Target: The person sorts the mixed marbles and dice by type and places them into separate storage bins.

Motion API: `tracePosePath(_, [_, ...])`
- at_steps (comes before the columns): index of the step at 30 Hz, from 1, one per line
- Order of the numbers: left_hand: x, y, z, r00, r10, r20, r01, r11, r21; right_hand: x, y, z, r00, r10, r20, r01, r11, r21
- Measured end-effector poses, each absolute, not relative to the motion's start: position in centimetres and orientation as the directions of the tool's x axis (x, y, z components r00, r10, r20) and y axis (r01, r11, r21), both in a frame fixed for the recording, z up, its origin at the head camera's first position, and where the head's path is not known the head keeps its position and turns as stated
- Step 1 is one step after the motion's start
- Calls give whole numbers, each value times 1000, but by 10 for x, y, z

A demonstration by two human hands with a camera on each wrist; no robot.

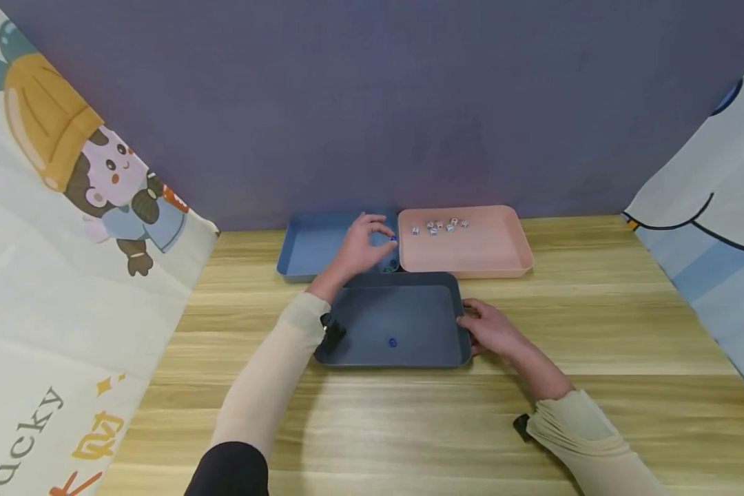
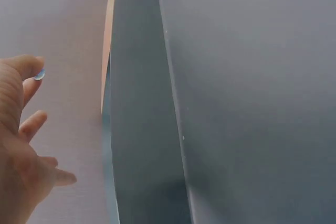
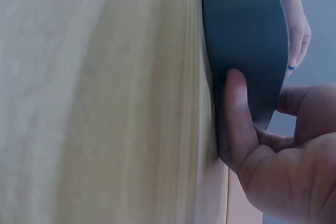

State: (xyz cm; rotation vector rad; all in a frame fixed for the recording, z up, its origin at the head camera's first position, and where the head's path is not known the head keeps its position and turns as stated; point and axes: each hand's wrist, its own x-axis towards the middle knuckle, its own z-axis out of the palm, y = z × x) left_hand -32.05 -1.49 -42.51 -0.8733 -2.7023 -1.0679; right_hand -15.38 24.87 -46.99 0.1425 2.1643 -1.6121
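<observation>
My left hand (image 1: pixel 367 246) is over the right end of the blue tray (image 1: pixel 306 248), pinching a small shiny blue piece (image 2: pixel 39 74) between thumb and index finger while the other fingers spread. Its exact kind I cannot tell. Beneath that hand, several small dark pieces (image 1: pixel 390 267) lie in the blue tray's near right corner. My right hand (image 1: pixel 494 332) grips the right side wall of the dark grey tray (image 1: pixel 403 310), with fingers along the outside in the right wrist view. On that tray's floor lies one small blue piece (image 1: pixel 393 342).
A pink tray (image 1: pixel 471 251) stands right of the blue one, with several white dice (image 1: pixel 450 227) toward its back left. All three trays sit on a wooden table (image 1: pixel 595 310). A dark panel (image 1: pixel 409 103) rises behind, and printed cloths hang at both sides.
</observation>
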Motion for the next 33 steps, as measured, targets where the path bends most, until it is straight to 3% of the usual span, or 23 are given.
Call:
tracePosePath(6, [-337,-8,-428,-858,419,298,507,593,626,-154,249,-470,-901,-175,-397,332,313,-890])
tracePosePath(20, [-359,-2,-444,-974,189,124,218,644,734,-153,248,-466,-902,-176,-394,328,314,-891])
tracePosePath(33, [-363,-1,-450,-969,223,106,238,722,650,-154,248,-467,-901,-177,-396,333,304,-893])
